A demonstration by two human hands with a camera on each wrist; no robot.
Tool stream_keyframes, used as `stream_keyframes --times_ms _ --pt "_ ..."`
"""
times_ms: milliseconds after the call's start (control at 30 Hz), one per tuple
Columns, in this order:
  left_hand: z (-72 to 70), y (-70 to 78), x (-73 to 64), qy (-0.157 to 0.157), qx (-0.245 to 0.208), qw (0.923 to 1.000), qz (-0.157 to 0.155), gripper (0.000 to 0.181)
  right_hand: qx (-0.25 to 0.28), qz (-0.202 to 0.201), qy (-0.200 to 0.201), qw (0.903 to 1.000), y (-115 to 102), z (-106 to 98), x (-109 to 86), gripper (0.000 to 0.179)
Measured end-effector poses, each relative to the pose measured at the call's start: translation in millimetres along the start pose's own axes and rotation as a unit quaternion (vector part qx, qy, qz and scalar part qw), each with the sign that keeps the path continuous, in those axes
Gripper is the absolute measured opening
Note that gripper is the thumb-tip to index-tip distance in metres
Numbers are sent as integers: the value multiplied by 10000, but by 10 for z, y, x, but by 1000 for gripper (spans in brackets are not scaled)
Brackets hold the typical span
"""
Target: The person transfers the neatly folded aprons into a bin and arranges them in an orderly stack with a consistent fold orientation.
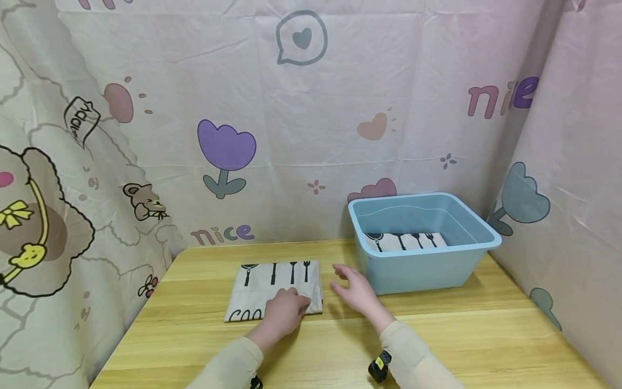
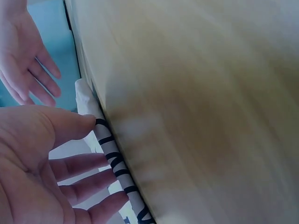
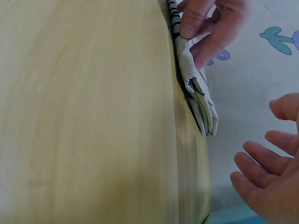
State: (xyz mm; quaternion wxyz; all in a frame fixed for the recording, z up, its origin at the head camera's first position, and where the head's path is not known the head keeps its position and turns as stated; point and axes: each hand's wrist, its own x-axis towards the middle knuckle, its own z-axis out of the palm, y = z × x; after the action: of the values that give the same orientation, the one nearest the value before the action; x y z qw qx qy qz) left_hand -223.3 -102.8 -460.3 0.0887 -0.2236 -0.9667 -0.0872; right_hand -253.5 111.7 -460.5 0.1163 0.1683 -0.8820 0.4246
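Note:
A folded white cloth (image 1: 255, 296) with black kitchen-utensil prints and lettering lies on the table, left of the middle. My left hand (image 1: 284, 310) rests on its near right part. In the left wrist view, the thumb and fingertips touch the cloth along its lettered near edge, with the fingers spread and fairly straight. The cloth's stacked layers show at its right end in the right wrist view. Holding nothing, my right hand (image 1: 358, 292) hovers between the cloth and a light blue plastic bin (image 1: 418, 273), its fingers apart and loosely bent.
Inside the bin lies another white cloth (image 1: 408, 243) with similar black utensil prints. The bin stands at the back right of the wooden table (image 1: 194, 302). A printed curtain (image 1: 311, 135) hangs behind the table and along both sides.

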Motion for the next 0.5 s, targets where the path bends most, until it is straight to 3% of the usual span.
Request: stream_keyframes --times_ms 200,367,433,500 --pt "-48 99 -21 -124 -219 9991 337 17 115 51 17 9999 32 13 -2 43" --pt "-67 46 -9 -181 -408 9962 743 11 183 103 3 9998 63 42 -11 42" --pt "-71 -7 -6 -202 -591 9954 731 13 220 98 -16 9997 69 54 -12 42" --pt "-85 -72 -5 -244 -963 9937 523 22 273 100 -44 9996 71 69 -11 42"
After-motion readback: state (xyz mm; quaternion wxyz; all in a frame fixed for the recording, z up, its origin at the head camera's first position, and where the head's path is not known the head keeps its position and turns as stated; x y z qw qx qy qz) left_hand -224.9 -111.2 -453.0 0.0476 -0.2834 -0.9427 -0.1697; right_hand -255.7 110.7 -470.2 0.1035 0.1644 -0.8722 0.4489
